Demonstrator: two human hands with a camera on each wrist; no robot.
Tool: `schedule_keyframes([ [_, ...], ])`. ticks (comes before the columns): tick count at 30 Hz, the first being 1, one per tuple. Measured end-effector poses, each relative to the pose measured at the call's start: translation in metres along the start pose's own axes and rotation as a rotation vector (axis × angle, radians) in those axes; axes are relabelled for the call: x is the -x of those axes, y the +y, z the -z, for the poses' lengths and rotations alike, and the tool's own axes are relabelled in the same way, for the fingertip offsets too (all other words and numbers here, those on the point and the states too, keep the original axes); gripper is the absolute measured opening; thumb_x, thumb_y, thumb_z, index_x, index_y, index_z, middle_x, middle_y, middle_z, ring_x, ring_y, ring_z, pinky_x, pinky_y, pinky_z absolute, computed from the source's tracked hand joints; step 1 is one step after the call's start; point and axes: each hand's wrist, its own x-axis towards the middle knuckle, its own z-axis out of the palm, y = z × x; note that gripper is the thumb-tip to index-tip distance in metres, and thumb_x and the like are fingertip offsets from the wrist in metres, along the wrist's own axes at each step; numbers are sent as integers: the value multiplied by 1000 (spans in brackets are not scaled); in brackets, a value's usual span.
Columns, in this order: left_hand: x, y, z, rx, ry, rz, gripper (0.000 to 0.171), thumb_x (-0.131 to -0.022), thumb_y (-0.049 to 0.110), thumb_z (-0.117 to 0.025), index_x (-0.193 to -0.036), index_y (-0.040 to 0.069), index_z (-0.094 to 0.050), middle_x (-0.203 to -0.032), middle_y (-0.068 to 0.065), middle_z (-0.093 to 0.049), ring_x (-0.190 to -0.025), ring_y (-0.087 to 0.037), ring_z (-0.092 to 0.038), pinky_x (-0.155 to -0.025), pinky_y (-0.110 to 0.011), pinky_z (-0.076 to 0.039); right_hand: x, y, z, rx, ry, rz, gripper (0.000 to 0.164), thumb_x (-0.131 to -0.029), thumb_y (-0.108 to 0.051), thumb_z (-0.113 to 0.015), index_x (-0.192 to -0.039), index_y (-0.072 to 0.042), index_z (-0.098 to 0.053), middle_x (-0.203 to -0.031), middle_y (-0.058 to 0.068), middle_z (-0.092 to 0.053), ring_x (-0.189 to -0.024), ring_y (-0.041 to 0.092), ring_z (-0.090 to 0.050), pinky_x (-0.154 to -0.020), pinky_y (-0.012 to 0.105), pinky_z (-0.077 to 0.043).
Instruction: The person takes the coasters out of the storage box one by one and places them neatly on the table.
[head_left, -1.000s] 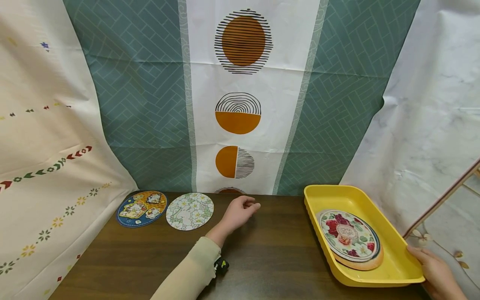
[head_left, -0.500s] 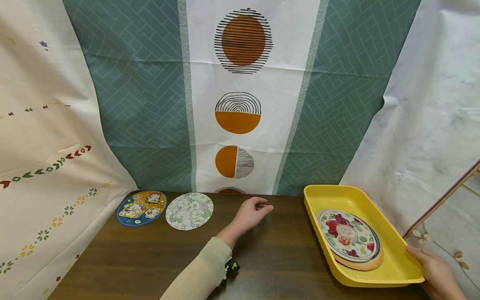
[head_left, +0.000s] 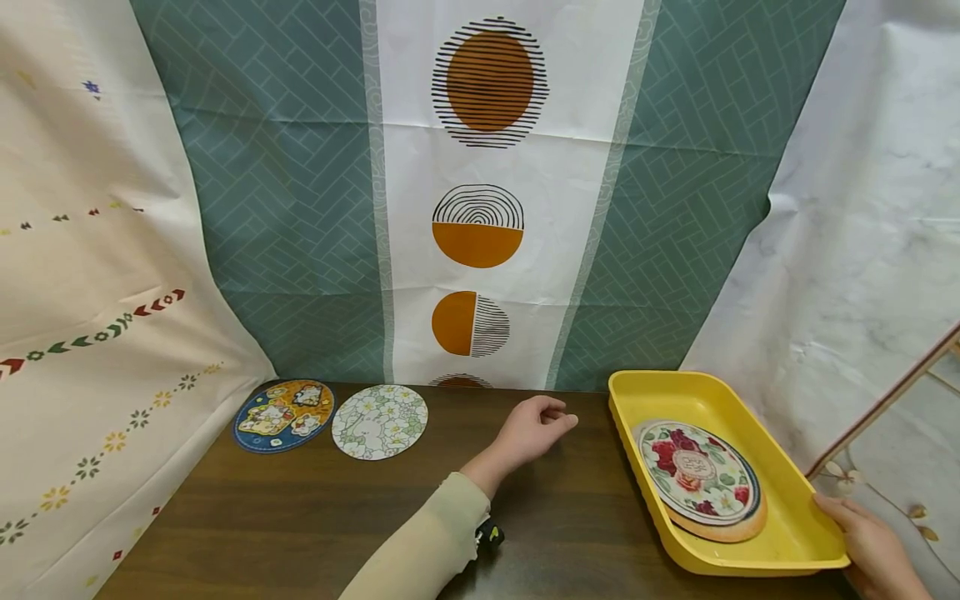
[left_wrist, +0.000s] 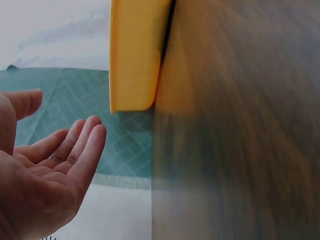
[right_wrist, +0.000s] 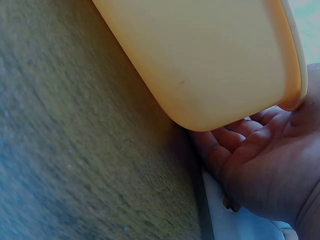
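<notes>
My left hand (head_left: 534,429) hovers over the table's back part, left of a yellow tray (head_left: 678,396), holding nothing. In the left wrist view that hand (left_wrist: 50,182) has its fingers relaxed and apart from the tray wall (left_wrist: 132,60). My right hand (head_left: 870,542) grips the tray's front right corner, thumb on the rim; the right wrist view has its fingers (right_wrist: 240,137) under the tray's edge. Inside the tray lies a stack of round mats, topped by one with red roses (head_left: 693,471). An orange-brown edge (head_left: 731,529) shows beneath.
Two round mats lie at the table's back left: a blue and orange one with cartoon figures (head_left: 285,417) and a white and green floral one (head_left: 380,422). Patterned cloths (head_left: 480,167) hang behind and at both sides of the dark wooden table (head_left: 300,533).
My left hand has moved to the right, away from the floral mat and towards the tray. The right hand, the tray and the mats have stayed in place.
</notes>
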Motion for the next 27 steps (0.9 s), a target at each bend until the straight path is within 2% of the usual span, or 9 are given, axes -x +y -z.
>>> schedule_keyframes([
  [13,1,17,-28,-9,-33,-39,46,-94,48,-71,-125,13,-70,-102,13,-67,-90,-3,-61,-81,-25,-54,-2,-1,2,-23,-32,8,71,-109,-49,-32,-134,18,-32,-92,6,-61,-80,25,-66,-73,41,-59],
  [19,0,22,-43,-10,-44,-61,43,-94,47,-72,-124,15,-70,-100,16,-65,-90,0,-61,-81,-23,-53,-1,-1,2,-12,-10,-8,69,-110,-46,-30,-132,19,-32,-89,7,-61,-78,26,-66,-71,42,-59],
  [27,-4,39,-65,-40,-78,-125,46,-94,47,-72,-125,13,-70,-101,15,-65,-88,2,-60,-80,-19,-53,1,-1,1,10,0,-21,70,-110,-47,-29,-132,20,-31,-89,8,-61,-78,26,-65,-71,42,-58],
])
